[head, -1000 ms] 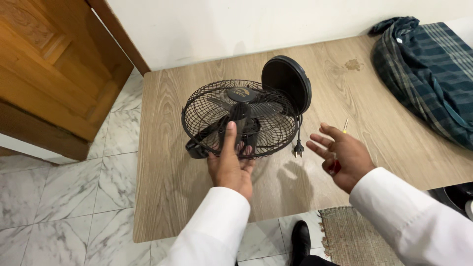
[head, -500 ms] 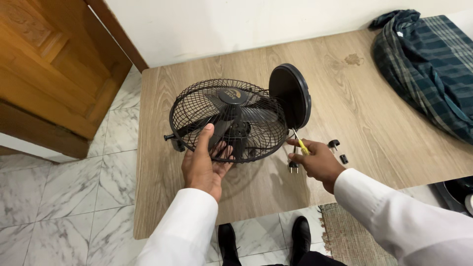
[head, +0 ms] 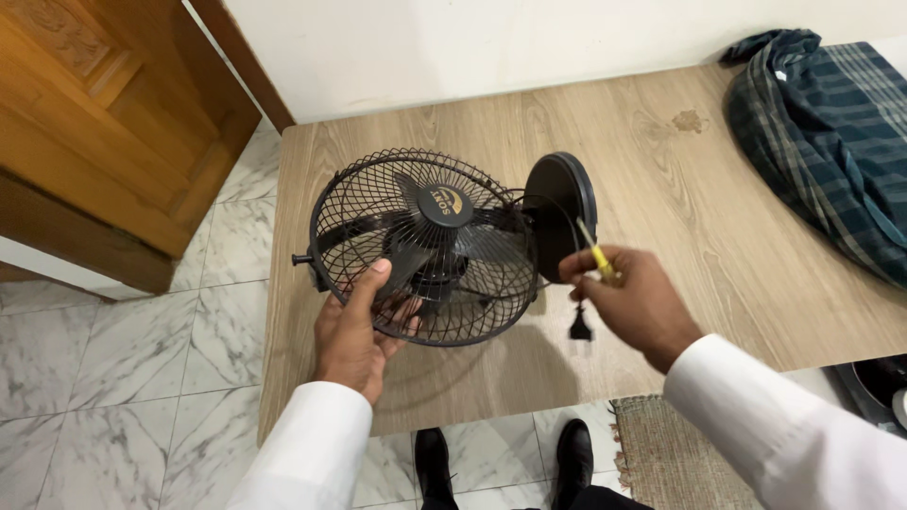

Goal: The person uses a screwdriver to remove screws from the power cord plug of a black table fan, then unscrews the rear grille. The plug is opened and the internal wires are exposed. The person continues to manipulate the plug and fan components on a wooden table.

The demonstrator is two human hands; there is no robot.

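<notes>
L hand [head: 354, 331] is gripping black fan [head: 425, 246] cage rim over tabletop [head: 661, 170]; R hand [head: 628, 302] is pinching yellow screwdriver [head: 593, 253] nr fan base.

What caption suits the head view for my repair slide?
Left hand grips a black fan; right hand holds a yellow screwdriver.

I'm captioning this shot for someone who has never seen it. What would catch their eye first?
A small black fan with a round wire cage lies on the light wooden tabletop, gripped at its lower rim by the left hand. Beside its round black base, the right hand holds a thin yellow-handled screwdriver. A dark blue checked cloth is bunched at the table's far right.
</notes>
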